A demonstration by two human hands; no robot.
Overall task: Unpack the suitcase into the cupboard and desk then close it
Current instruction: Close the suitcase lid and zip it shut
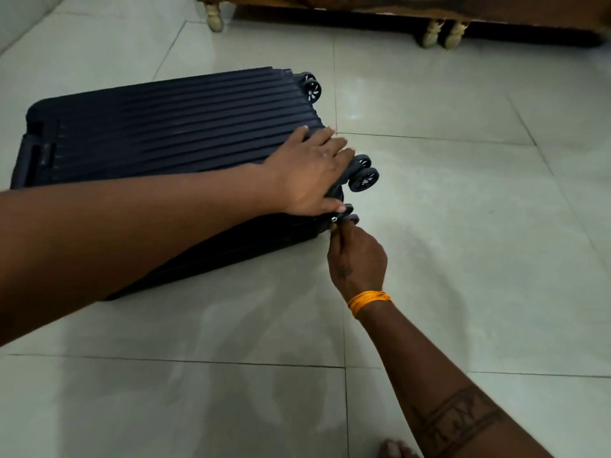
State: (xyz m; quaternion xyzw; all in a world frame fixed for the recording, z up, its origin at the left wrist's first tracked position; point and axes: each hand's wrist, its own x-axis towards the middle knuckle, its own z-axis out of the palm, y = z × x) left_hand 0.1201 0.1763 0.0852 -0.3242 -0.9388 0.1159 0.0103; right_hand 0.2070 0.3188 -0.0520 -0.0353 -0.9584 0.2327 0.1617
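Note:
A dark navy ribbed hard-shell suitcase (172, 127) lies flat on the tiled floor, lid down, its wheels (363, 177) pointing right. My left hand (310, 173) presses flat on the lid's near right corner, fingers spread and straight. My right hand (357, 256) sits just below that corner and pinches the small metal zip pull (334, 220) at the suitcase's seam. An orange thread band circles my right wrist. The suitcase's inside is hidden.
Wooden furniture with pale carved feet (443, 34) stands along the far edge. Another pale foot (214, 15) is at the top middle. My bare toes (395, 449) show at the bottom. Pale glossy floor tiles (463, 209) spread to the right and front.

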